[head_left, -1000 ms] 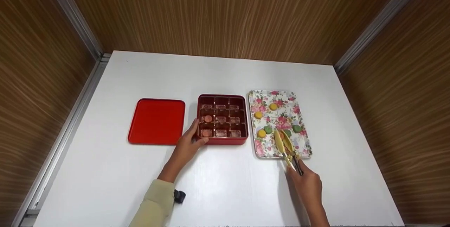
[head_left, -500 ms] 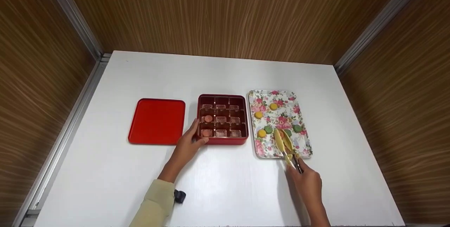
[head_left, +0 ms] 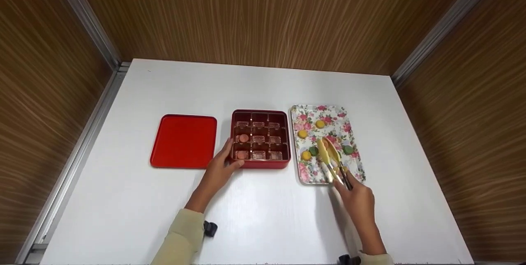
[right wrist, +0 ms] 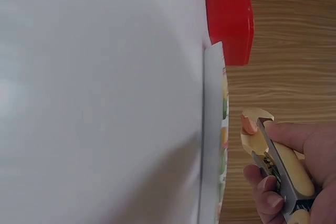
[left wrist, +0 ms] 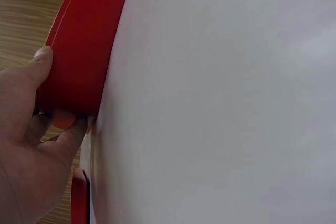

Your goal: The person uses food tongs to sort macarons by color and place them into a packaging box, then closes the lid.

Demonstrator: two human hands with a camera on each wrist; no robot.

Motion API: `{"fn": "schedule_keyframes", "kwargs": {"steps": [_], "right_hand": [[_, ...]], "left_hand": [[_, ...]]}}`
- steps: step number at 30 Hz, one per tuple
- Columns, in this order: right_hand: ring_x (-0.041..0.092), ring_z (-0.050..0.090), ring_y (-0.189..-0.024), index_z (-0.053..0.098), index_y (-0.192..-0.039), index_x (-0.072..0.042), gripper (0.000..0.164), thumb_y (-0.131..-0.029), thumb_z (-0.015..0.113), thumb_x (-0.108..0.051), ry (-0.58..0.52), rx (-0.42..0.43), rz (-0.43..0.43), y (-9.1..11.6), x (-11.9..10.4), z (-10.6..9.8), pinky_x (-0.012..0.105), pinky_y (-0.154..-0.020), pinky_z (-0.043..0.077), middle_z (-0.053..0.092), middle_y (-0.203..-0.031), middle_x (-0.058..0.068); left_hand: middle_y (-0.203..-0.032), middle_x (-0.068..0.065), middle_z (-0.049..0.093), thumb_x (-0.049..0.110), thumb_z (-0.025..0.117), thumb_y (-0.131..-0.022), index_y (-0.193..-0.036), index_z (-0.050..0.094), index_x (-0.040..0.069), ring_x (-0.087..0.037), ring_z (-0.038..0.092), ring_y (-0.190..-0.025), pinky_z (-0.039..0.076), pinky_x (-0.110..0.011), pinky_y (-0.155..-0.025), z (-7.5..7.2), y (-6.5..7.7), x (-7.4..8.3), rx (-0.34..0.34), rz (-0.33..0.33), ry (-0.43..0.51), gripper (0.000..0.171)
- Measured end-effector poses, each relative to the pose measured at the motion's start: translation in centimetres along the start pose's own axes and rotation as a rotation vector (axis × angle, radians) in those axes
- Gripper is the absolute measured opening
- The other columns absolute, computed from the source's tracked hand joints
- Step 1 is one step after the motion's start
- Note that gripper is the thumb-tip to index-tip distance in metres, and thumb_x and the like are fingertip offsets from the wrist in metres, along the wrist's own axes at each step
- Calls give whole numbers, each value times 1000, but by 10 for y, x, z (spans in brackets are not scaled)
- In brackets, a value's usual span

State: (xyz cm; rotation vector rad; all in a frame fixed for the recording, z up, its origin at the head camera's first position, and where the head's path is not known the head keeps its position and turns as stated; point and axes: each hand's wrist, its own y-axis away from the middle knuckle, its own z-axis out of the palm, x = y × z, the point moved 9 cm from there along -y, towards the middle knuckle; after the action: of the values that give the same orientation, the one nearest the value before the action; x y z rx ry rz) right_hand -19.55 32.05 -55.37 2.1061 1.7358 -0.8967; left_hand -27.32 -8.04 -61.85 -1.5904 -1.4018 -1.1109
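Yellow-tipped metal tongs (head_left: pixel 324 154) gripped, R hand (head_left: pixel 358 199); dk-red 9-cell box (head_left: pixel 265 165) held, L hand (head_left: pixel 218 173).

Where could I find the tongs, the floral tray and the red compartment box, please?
Tongs (right wrist: pixel 294 170): right wrist view, yellow part of the handle.
Floral tray (head_left: pixel 335 122): head view, bare patch near its far end.
Red compartment box (head_left: pixel 263 165): head view, near outer wall.

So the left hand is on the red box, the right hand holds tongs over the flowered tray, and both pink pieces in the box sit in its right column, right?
The column is wrong: the head view shows both pink pieces in the left column of the box. The rest stands.
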Motion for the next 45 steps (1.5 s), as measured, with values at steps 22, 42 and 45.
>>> {"fn": "schedule_keyframes", "kwargs": {"steps": [22, 42, 45], "right_hand": [[31, 67, -69, 66, -132, -3, 55, -86, 82, -27, -31, -29, -242, -41, -98, 25, 49, -60, 51, 75, -98, 24], [31, 71, -77, 67, -132, -7, 49, -89, 78, -27, -24, -118, -338, -52, -150, 56, 46, -65, 56, 76, -102, 20], [33, 72, -87, 65, -136, -10, 51, -91, 76, -30, -19, -158, -302, -54, -153, 64, 48, -72, 56, 75, -108, 19]], "left_hand": [[-169, -3, 19, 42, 69, -94, -162, 20, 31, -26, 20, -154, 26, -48, -122, 0, -3, 1, -1, 15, -16, 84], [-169, -1, 18, 45, 69, -93, -161, 20, 34, -22, 18, -155, 26, -46, -123, 0, -1, 0, 1, -10, -17, 85], [-169, 0, 17, 46, 69, -93, -161, 20, 34, -21, 18, -155, 27, -45, -123, 0, -1, 0, 2, -15, -23, 85]]}}
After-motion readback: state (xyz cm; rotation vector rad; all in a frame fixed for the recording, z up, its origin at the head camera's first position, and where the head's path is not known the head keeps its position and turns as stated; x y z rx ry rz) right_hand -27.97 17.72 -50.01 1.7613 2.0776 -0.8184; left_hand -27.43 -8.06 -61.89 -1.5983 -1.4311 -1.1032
